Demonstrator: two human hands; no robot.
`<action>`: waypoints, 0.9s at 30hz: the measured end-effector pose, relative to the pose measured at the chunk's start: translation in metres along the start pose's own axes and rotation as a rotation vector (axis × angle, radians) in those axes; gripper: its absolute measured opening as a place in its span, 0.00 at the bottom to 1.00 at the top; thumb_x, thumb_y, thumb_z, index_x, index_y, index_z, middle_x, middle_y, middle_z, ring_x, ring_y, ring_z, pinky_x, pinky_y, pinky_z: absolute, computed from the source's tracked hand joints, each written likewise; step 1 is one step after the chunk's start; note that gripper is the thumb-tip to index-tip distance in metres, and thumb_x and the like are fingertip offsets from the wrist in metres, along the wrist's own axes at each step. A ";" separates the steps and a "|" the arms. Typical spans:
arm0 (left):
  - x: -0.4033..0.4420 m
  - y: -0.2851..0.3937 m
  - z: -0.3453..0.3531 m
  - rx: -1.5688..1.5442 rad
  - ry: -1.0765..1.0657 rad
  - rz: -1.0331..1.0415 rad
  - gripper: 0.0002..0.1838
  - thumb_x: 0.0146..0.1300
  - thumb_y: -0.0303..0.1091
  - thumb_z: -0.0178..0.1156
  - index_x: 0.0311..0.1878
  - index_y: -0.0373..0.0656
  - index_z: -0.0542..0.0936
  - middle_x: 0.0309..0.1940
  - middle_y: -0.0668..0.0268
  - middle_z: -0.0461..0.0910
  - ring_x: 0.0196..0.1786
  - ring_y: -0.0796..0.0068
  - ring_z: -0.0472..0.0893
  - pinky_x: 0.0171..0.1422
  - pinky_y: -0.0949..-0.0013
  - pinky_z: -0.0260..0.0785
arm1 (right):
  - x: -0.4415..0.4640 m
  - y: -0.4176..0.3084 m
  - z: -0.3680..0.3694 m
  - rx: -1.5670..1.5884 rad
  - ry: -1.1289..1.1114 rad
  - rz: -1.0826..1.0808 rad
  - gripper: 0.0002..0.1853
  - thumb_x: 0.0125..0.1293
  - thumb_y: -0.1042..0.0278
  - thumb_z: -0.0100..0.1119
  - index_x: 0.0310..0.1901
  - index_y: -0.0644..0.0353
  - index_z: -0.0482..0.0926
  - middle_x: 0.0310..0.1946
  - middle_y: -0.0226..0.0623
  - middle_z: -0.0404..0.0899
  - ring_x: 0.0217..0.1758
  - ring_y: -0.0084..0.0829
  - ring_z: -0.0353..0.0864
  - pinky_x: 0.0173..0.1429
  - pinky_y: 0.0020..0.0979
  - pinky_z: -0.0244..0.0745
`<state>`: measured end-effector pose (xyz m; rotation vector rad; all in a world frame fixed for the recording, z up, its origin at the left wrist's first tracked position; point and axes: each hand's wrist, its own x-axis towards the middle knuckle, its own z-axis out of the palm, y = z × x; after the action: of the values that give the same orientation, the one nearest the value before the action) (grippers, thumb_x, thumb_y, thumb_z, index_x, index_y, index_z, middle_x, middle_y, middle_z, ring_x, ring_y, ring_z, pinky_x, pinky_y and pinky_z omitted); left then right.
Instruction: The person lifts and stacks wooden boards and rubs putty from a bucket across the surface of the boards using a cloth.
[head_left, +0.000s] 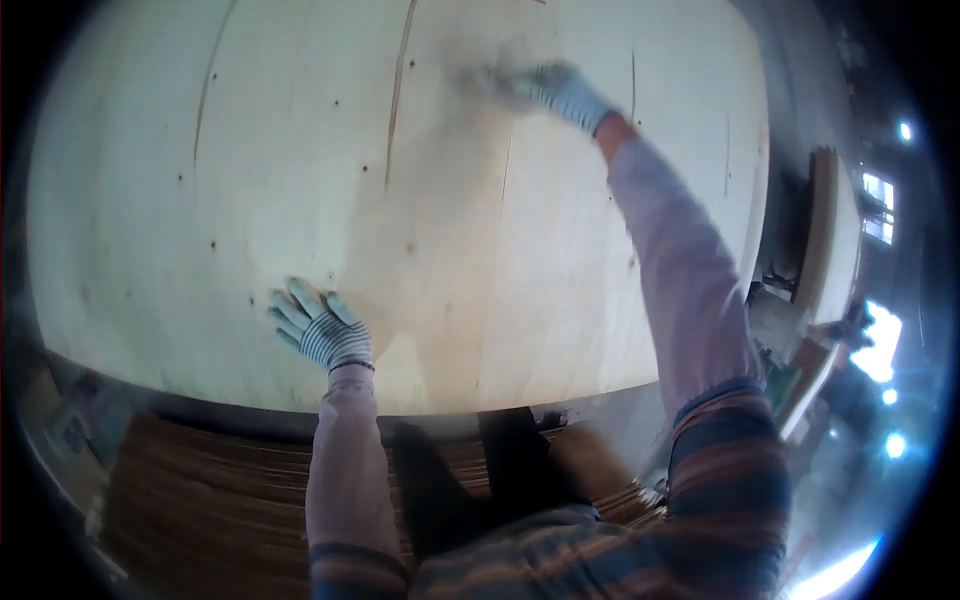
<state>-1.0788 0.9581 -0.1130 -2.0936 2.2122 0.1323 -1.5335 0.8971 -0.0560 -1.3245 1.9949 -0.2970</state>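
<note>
A large pale plywood sheet [300, 200] with dark knots and long cracks fills most of the view in front of me. My left hand [325, 325], in a striped light glove, lies flat near the sheet's close edge with its fingers spread. Farther up the sheet, to the right, my right hand [560, 90] wears a similar glove and is stretched out over the wood. Its fingers look bent around something smeared by motion, whose kind I cannot make out. A shadow falls across the sheet below it.
Below the sheet's near edge lies a stack of thin brown sheets [210, 500], by my dark-trousered legs. Pale boards [832, 235] stand on the right, beyond the sheet's edge. Bright windows [878, 205] show at the far right.
</note>
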 end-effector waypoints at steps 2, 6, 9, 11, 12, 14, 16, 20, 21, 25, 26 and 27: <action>0.002 0.000 -0.005 0.065 -0.024 0.000 0.34 0.70 0.54 0.40 0.75 0.49 0.52 0.75 0.51 0.47 0.76 0.42 0.47 0.75 0.40 0.40 | -0.068 -0.019 0.049 0.744 -0.044 0.083 0.19 0.65 0.65 0.63 0.54 0.66 0.79 0.50 0.39 0.82 0.55 0.25 0.79 0.61 0.29 0.72; -0.002 -0.006 0.007 0.006 -0.009 0.009 0.36 0.69 0.54 0.40 0.75 0.47 0.52 0.76 0.50 0.43 0.77 0.41 0.42 0.76 0.40 0.35 | -0.232 -0.046 0.189 0.194 0.163 -0.089 0.17 0.64 0.80 0.55 0.52 0.54 0.82 0.52 0.34 0.82 0.55 0.32 0.81 0.61 0.28 0.74; -0.003 -0.010 0.009 0.008 -0.052 0.022 0.38 0.68 0.57 0.40 0.76 0.46 0.50 0.77 0.49 0.41 0.77 0.39 0.39 0.76 0.39 0.32 | -0.345 -0.101 0.290 0.367 0.418 -0.015 0.13 0.61 0.82 0.59 0.47 0.59 0.83 0.47 0.40 0.83 0.50 0.33 0.83 0.56 0.30 0.78; -0.006 -0.019 0.036 -0.055 0.222 0.087 0.38 0.65 0.55 0.45 0.73 0.44 0.56 0.75 0.49 0.47 0.75 0.40 0.45 0.75 0.39 0.37 | -0.382 -0.144 0.351 0.348 0.549 0.209 0.13 0.61 0.83 0.59 0.47 0.60 0.83 0.47 0.41 0.83 0.52 0.33 0.82 0.57 0.29 0.78; -0.013 -0.031 0.022 -0.045 0.147 0.184 0.37 0.64 0.55 0.46 0.72 0.43 0.58 0.73 0.49 0.50 0.74 0.41 0.48 0.73 0.40 0.40 | -0.391 -0.175 0.367 0.112 0.601 0.258 0.14 0.61 0.83 0.58 0.47 0.61 0.83 0.48 0.42 0.83 0.52 0.34 0.82 0.58 0.29 0.77; 0.004 -0.038 -0.014 -0.039 0.063 0.381 0.36 0.61 0.55 0.50 0.68 0.42 0.62 0.70 0.50 0.56 0.71 0.42 0.54 0.71 0.42 0.46 | -0.380 -0.222 0.390 0.817 0.758 0.470 0.11 0.63 0.83 0.58 0.47 0.67 0.82 0.49 0.40 0.81 0.52 0.31 0.80 0.56 0.28 0.77; 0.038 -0.098 -0.010 -0.165 0.115 0.721 0.33 0.59 0.53 0.53 0.64 0.45 0.66 0.63 0.52 0.64 0.66 0.47 0.61 0.66 0.44 0.53 | -0.366 -0.240 0.392 1.105 0.642 0.548 0.12 0.65 0.78 0.59 0.49 0.68 0.81 0.50 0.40 0.80 0.52 0.28 0.79 0.56 0.28 0.77; 0.093 -0.270 -0.006 -0.152 0.232 0.311 0.29 0.66 0.52 0.48 0.65 0.47 0.66 0.64 0.52 0.64 0.67 0.48 0.61 0.67 0.43 0.52 | -0.319 -0.282 0.352 1.911 0.602 0.422 0.17 0.67 0.70 0.58 0.55 0.67 0.77 0.50 0.38 0.80 0.51 0.26 0.78 0.55 0.27 0.75; 0.097 -0.285 -0.012 0.007 0.193 0.175 0.28 0.67 0.51 0.47 0.66 0.46 0.65 0.65 0.51 0.63 0.67 0.48 0.60 0.68 0.43 0.51 | -0.299 -0.275 0.347 1.929 0.560 0.350 0.18 0.68 0.68 0.58 0.57 0.67 0.76 0.49 0.37 0.80 0.51 0.26 0.78 0.55 0.26 0.75; 0.097 -0.288 0.001 0.038 0.224 0.157 0.30 0.67 0.50 0.47 0.68 0.45 0.62 0.67 0.50 0.59 0.70 0.42 0.56 0.71 0.40 0.47 | -0.202 -0.238 0.311 0.571 0.510 0.273 0.14 0.67 0.69 0.58 0.51 0.65 0.80 0.34 0.36 0.86 0.37 0.22 0.82 0.43 0.25 0.77; 0.102 -0.289 0.006 0.042 0.229 0.146 0.31 0.67 0.51 0.45 0.69 0.45 0.61 0.68 0.49 0.58 0.70 0.42 0.55 0.72 0.41 0.46 | -0.185 -0.243 0.308 0.654 0.333 0.298 0.14 0.66 0.70 0.58 0.51 0.64 0.81 0.36 0.36 0.86 0.37 0.21 0.82 0.43 0.25 0.77; 0.098 -0.291 0.009 0.054 0.219 0.138 0.31 0.68 0.52 0.43 0.70 0.45 0.61 0.69 0.48 0.57 0.71 0.42 0.55 0.72 0.41 0.45 | -0.181 -0.246 0.310 0.737 0.143 0.336 0.14 0.65 0.71 0.59 0.51 0.63 0.81 0.38 0.36 0.86 0.37 0.21 0.82 0.43 0.25 0.77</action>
<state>-0.7934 0.8463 -0.1339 -2.0132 2.4528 -0.1542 -1.1116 1.0038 -0.0668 -0.5090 1.8962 -0.8789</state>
